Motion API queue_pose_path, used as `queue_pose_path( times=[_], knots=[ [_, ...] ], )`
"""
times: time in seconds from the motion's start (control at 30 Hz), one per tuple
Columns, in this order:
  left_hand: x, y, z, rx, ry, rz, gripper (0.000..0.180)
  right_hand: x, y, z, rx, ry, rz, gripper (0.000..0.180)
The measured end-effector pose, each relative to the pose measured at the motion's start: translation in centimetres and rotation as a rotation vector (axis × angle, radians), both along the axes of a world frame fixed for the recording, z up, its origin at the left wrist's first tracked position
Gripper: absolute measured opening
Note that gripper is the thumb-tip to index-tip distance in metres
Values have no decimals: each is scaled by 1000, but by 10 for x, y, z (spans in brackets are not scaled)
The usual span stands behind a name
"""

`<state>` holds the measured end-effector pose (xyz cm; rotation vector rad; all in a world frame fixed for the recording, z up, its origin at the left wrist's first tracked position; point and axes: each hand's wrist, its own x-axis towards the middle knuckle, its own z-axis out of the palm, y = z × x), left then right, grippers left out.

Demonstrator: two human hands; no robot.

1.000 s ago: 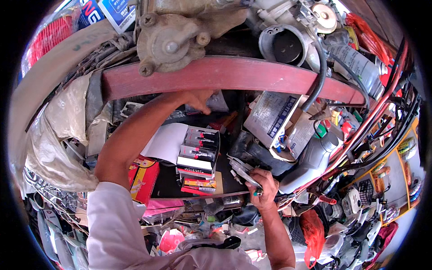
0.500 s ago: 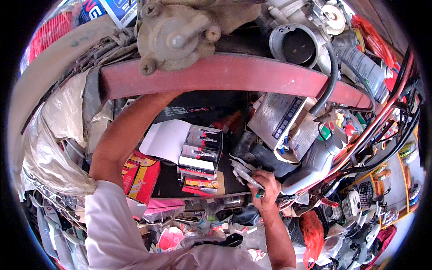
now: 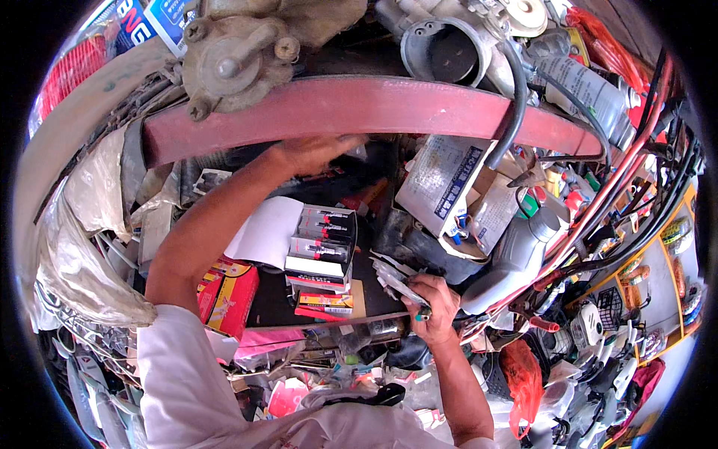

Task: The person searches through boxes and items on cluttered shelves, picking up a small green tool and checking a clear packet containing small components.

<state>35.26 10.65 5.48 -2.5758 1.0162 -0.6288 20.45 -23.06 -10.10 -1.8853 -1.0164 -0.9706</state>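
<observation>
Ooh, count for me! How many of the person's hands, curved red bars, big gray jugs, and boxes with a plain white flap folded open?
Hands: 2 (left hand, right hand)
Curved red bar: 1
Big gray jug: 1
Open box with plain white flap: 1
Total: 5

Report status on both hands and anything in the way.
Left hand, grip unclear. Right hand gripping pale items. Open carton left of it. Red beam close over left hand.
</observation>
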Motion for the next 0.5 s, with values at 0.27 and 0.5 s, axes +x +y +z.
queue_pose_path(
  times=[0.27,0.5],
  knots=[
    [7,28,51,-158,57,498,84,0,-1,0,4,9,8,25],
    [-4,-9,26,-192,136,240,86,1,-3,-1,-2,-6,17,25]
  ],
)
